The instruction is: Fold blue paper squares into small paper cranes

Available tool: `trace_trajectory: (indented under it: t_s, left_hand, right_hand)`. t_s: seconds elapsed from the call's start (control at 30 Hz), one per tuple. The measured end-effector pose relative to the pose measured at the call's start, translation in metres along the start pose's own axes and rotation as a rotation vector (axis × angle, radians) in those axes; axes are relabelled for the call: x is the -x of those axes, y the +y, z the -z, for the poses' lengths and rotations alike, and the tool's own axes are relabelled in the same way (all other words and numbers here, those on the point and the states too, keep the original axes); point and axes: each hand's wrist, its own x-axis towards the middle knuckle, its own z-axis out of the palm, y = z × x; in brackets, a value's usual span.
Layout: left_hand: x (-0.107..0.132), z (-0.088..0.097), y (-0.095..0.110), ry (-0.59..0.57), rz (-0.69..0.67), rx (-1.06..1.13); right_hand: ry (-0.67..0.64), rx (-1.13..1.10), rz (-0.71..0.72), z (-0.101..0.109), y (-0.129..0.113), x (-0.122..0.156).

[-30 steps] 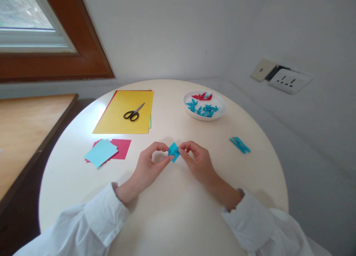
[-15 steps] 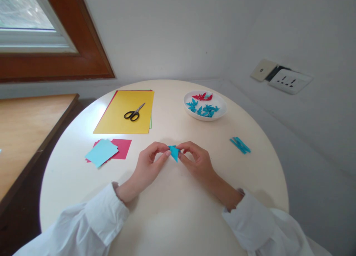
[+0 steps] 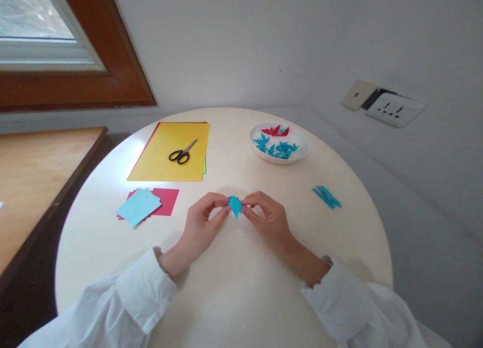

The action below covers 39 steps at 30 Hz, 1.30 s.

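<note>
A small piece of folded blue paper (image 3: 235, 206) is pinched between my two hands above the middle of the table, one point of it hanging down. My left hand (image 3: 204, 219) grips its left side with thumb and forefinger. On the opposite side, the thumb and fingers of my right hand (image 3: 267, 219) close on its edge. Small blue folded paper birds (image 3: 284, 149) and red ones (image 3: 275, 131) lie in a white dish (image 3: 279, 160) beyond my right hand.
Black-handled scissors (image 3: 183, 154) rest on yellow paper sheets (image 3: 162, 169) at the back left. Nearer lie light blue paper squares (image 3: 139, 207) over pink squares (image 3: 169, 201). Blue paper strips (image 3: 327, 197) lie at the right of the round table (image 3: 234, 297). A wall socket (image 3: 394, 109) is at the right.
The folded blue paper has shifted slightly left and its visible flap now looks more curved. Both hands keep their pinch, nearly in place.
</note>
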Motion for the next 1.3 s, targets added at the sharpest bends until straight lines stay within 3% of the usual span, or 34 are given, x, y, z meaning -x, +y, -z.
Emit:
trace_trajectory:
  t_s: [0.5,0.9,1.13,1.3]
  left_hand:
    - [0.0029,-0.0048,0.0011,0.069,0.0,0.018]
    - [0.0045,-0.0002,-0.0023,0.064,-0.038,-0.113]
    - [0.0035,-0.0017,0.0017,0.055,-0.01,-0.002]
    - [0.0034,-0.002,0.0042,0.032,0.014,0.008]
  right_hand:
    - [0.071,0.181,0.104,-0.0043,-0.0048,0.0029]
    - [0.045,0.276,0.19,-0.0015,-0.0047,0.0017]
    - [-0.042,0.03,-0.041,-0.0042,0.0002,0.0023]
    - [-0.036,-0.017,-0.013,-0.0047,0.0009,0.0026]
